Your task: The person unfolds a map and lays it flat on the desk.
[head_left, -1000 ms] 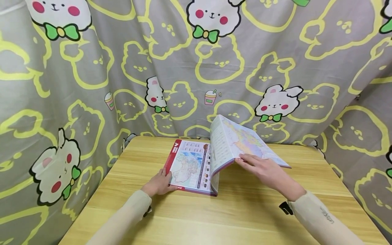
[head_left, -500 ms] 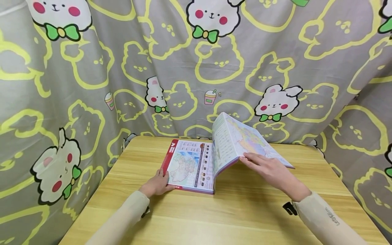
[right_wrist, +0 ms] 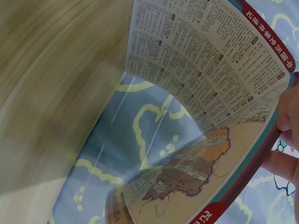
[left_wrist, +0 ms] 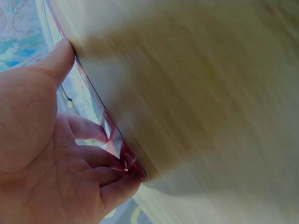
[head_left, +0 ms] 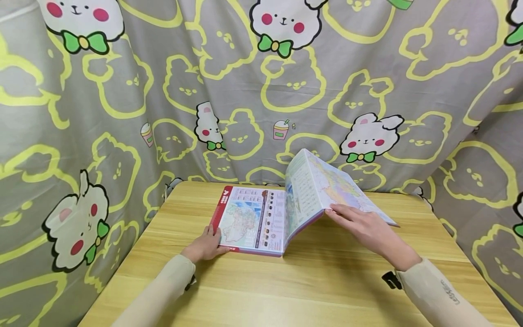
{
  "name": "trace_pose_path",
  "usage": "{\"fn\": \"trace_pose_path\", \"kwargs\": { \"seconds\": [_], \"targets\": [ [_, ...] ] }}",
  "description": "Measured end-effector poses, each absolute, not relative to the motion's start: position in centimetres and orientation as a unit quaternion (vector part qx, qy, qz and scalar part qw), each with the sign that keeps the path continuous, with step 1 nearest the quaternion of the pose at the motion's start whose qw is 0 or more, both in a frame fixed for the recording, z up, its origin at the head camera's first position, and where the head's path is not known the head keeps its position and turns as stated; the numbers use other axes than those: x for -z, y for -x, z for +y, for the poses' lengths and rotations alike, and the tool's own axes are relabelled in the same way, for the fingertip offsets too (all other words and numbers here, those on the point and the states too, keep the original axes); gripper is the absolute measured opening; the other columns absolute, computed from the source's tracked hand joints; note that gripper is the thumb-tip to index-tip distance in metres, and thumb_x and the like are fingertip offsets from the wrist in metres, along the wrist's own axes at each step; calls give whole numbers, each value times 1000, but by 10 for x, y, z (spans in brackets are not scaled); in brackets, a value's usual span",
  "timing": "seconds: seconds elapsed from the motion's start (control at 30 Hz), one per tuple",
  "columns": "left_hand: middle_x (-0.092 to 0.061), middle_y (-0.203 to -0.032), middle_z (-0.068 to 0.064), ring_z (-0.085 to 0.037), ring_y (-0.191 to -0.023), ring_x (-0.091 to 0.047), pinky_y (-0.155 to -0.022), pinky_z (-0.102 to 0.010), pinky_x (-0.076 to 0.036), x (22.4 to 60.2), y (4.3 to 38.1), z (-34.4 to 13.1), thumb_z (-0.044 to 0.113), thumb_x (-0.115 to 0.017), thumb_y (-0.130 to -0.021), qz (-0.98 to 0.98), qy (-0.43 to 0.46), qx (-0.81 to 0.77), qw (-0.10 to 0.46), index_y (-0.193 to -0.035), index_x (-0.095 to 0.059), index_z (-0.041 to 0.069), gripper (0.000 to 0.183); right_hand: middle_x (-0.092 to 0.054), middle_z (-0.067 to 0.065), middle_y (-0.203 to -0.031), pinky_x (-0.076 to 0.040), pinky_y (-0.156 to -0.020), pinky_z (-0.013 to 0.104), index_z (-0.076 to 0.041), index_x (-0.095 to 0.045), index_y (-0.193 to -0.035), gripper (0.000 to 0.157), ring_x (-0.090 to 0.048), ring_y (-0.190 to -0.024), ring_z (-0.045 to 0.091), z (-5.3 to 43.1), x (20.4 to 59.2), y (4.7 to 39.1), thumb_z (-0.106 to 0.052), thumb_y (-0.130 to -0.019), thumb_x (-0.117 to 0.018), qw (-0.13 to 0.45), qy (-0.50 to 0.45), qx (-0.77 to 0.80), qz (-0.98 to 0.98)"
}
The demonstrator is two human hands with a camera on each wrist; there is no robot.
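Observation:
A folding map (head_left: 241,222) with a red left border lies partly unfolded on the table. Its left panel is flat, while the middle rises in a ridge and slopes down rightward to a coloured map panel (head_left: 341,186). My left hand (head_left: 202,245) grips the near left corner; the left wrist view shows thumb and bent fingers (left_wrist: 117,191) along its edges. At the ridge's near edge, my right hand (head_left: 363,231) pinches the fold, fingers on top. Seen by the right wrist camera, the printed underside (right_wrist: 187,60) arches up, with part of the right hand (right_wrist: 287,135) at the frame's edge.
The wooden table (head_left: 261,295) extends around the map. A grey curtain (head_left: 245,91) with bunny prints hangs close behind the table's far edge and along both sides. Dark straps show at both cuffs.
Both hands have shifted outward, the left one leftward, the right one rightward. The raised fold has moved right with the right hand, and more of the flat left panel shows.

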State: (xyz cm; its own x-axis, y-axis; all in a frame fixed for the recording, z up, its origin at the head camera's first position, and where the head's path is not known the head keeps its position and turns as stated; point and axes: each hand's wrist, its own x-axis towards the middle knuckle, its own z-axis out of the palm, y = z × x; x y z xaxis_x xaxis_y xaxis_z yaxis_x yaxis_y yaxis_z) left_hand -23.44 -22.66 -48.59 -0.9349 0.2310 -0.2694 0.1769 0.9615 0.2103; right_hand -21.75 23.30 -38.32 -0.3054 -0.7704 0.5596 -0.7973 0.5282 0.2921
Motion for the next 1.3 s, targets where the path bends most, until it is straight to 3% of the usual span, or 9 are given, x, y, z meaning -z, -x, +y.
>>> {"fn": "trace_pose_path", "kwargs": {
  "seconds": [0.67, 1.3],
  "targets": [
    [-18, -145, -39, -51, -135, -16, -105, -56, -25, 482, 233, -238, 47, -57, -91, 980, -93, -97, 147, -140, -29, -15, 84, -59, 9, -123, -47, -46, 38, -9, -59, -128, 54, -62, -99, 27, 247, 391, 214, -17, -106, -10, 330, -464, -7, -822],
    [-16, -145, -40, -51, -135, -14, -104, -59, -26, 483, 235, -249, 47, -56, -92, 980, -83, -98, 154, -141, -28, -13, 83, -60, 9, -122, -50, -53, 43, -10, -58, -129, 58, -62, -100, 28, 261, 404, 212, -20, -106, -6, 306, -433, -7, -848]
  ]
}}
